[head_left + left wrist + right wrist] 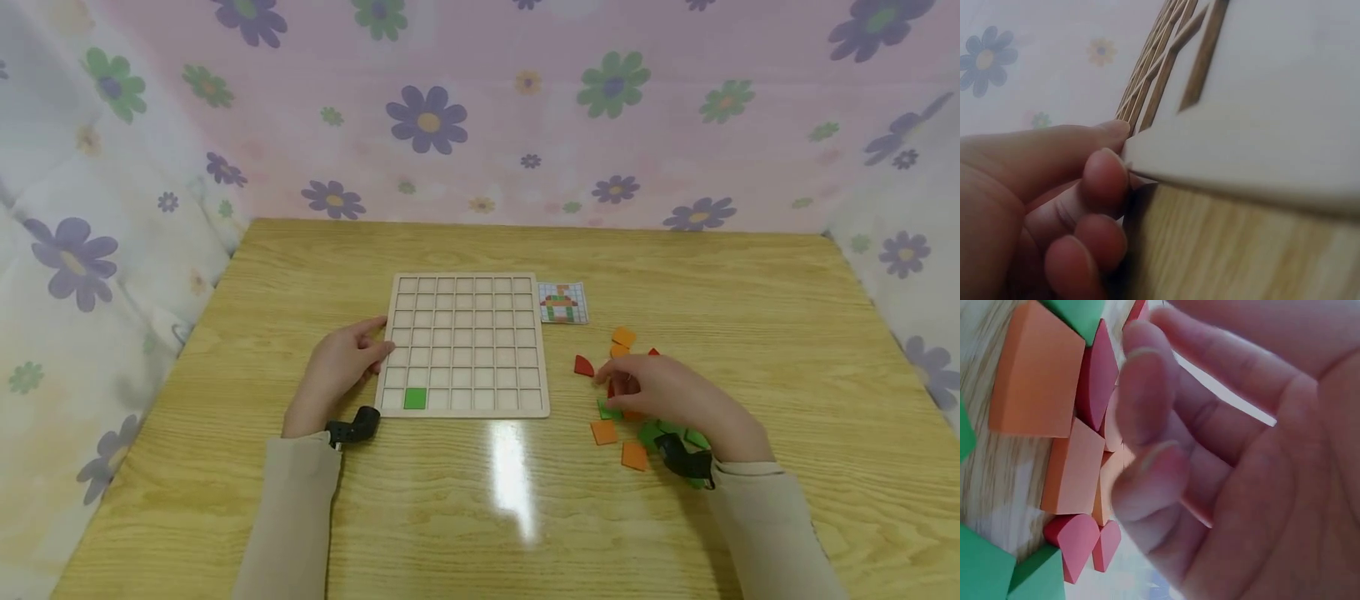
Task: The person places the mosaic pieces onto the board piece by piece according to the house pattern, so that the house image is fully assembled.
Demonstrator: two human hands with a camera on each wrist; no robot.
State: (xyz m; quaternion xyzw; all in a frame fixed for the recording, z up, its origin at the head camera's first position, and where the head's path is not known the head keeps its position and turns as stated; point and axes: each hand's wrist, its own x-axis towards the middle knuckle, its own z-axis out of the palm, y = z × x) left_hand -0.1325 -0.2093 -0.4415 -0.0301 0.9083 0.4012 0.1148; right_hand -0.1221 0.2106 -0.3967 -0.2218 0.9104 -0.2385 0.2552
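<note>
A pale wooden grid board [468, 414] lies in the middle of the table. One green square tile [415, 398] sits in its bottom row, second cell from the left. My left hand [341, 367] pinches the board's left edge; in the left wrist view, the thumb and curled fingers [1105, 178] meet at that edge. Over a loose pile of tiles to the right of the board is my right hand [660, 387], fingers loosely bent. Nothing shows between those fingers in the right wrist view. Beneath them lie an orange tile [1038, 375] and a red piece [1097, 378].
A small printed card [562, 302] with a coloured grid picture lies by the board's upper right corner. Around the right hand are a red quarter-round tile [582, 365], orange square tiles [633, 456] and several green pieces. A flowered cloth [480, 108] hangs behind the table.
</note>
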